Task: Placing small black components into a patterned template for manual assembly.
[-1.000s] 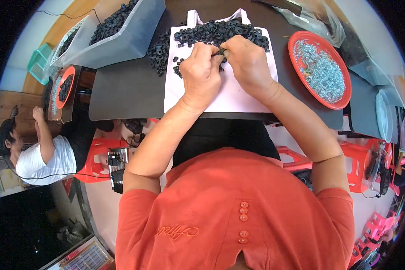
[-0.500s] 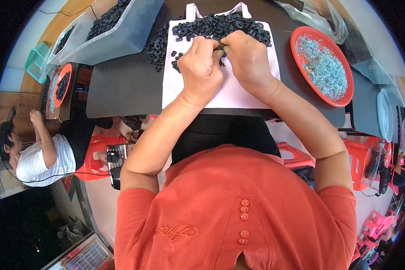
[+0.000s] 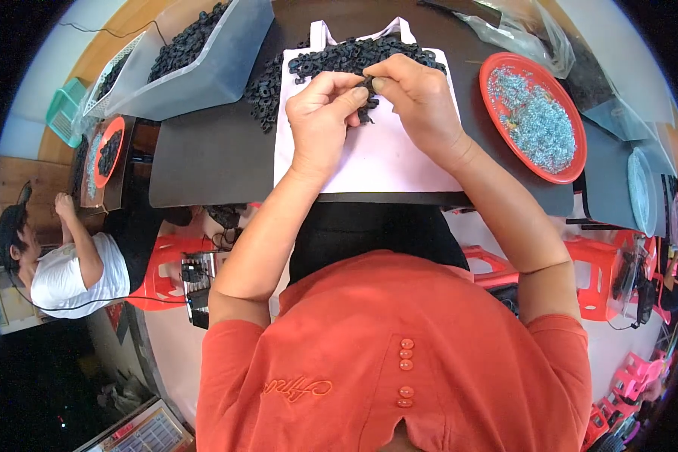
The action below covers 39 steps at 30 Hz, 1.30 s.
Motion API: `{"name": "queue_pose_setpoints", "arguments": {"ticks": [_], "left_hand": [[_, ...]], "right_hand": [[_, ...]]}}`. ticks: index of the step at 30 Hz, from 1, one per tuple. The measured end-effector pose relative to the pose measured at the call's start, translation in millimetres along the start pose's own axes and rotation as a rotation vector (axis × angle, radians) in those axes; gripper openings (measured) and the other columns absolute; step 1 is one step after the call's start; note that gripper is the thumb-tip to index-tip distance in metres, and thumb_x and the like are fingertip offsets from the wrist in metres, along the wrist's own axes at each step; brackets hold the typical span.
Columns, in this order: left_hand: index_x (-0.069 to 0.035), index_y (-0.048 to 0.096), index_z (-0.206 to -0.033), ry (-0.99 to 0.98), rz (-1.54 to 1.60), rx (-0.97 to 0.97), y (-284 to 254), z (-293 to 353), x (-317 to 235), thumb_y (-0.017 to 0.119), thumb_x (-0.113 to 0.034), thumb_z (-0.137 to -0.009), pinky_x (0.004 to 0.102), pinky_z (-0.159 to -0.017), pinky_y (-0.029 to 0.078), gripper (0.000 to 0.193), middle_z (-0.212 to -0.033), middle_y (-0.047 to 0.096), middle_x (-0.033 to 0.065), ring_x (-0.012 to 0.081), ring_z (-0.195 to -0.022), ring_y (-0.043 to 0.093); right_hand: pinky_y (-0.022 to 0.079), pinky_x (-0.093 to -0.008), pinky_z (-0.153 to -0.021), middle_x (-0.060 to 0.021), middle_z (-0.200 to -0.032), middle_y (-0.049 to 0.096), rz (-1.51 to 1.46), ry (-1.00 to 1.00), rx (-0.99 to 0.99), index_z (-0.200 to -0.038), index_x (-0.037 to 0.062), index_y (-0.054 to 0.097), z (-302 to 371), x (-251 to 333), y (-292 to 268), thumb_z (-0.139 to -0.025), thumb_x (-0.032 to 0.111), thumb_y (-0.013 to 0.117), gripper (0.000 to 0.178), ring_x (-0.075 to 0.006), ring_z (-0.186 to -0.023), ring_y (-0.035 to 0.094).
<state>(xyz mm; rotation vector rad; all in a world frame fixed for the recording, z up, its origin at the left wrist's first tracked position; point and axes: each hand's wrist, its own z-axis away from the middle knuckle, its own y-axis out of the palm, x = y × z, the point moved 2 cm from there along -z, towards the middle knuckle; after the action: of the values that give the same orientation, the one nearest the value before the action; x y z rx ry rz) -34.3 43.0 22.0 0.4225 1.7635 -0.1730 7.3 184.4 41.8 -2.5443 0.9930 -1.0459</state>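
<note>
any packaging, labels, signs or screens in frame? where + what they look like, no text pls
Clear plastic bag: crumpled, far right of the table, behind the red plate.
Clear plastic bin: far left of the table, tilted, full of black rubber rings.
Embroidered script mark: orange on the orange shirt, lower centre.
Flat panel with a grid: bottom left edge, pale; screen or printed sheet, cannot tell.
No signs visible.

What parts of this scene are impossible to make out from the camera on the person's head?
- Piece pinched between the left hand and right hand: covered by fingertips.
- Black rings: too small to tell apart.
- Silvery bits in the red plate: too small.
- Clear tub: cut off at the top edge.
</note>
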Motion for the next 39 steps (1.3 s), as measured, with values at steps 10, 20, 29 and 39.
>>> {"name": "queue_pose_setpoints", "arguments": {"ticks": [10, 20, 29, 39], "left_hand": [[0.002, 0.065, -0.096, -0.134, 0.074, 0.064, 0, -2, -5, 0.064, 0.001, -0.084, 0.0175, -0.042, 0.037, 0.012, -0.075, 0.065, 0.0056, 0.0069, -0.056, 0.056], [0.005, 0.063, -0.100, -0.148, 0.106, 0.105, -2, -2, -4, 0.062, -0.002, -0.087, 0.0198, -0.043, 0.038, 0.015, -0.080, 0.066, 0.0131, 0.0112, -0.057, 0.058], [0.006, 0.063, -0.097, -0.168, 0.211, 0.141, -4, -4, -1, 0.065, 0.000, -0.085, 0.0188, -0.040, 0.039, 0.014, -0.078, 0.067, 0.0135, 0.0119, -0.056, 0.060], [0.005, 0.064, -0.095, -0.134, 0.152, 0.076, -3, -5, -3, 0.067, 0.000, -0.083, 0.0180, -0.041, 0.038, 0.013, -0.075, 0.065, 0.0095, 0.0104, -0.056, 0.059]], "right_hand": [[0.050, -0.0399, -0.065, -0.0168, -0.079, 0.064, -0.019, 0.092, 0.063, -0.083, -0.0011, 0.065, -4, -1, -5, -0.081, 0.007, 0.059, 0.010, -0.0344, -0.072, 0.064], [0.041, -0.0190, -0.055, 0.0013, -0.071, 0.059, -0.436, 0.507, 0.237, -0.092, 0.0029, 0.067, -3, -12, -6, -0.092, 0.014, 0.057, 0.015, -0.0039, -0.067, 0.053], [0.040, -0.0208, -0.050, -0.0002, -0.065, 0.058, -0.458, 0.530, 0.151, -0.083, 0.0003, 0.066, -4, -6, -6, -0.084, 0.012, 0.061, 0.013, -0.0053, -0.059, 0.051], [0.040, -0.0202, -0.053, 0.0005, -0.066, 0.058, -0.595, 0.563, 0.113, -0.083, 0.0006, 0.066, -4, -4, -7, -0.085, 0.012, 0.062, 0.012, -0.0045, -0.061, 0.050]]}}
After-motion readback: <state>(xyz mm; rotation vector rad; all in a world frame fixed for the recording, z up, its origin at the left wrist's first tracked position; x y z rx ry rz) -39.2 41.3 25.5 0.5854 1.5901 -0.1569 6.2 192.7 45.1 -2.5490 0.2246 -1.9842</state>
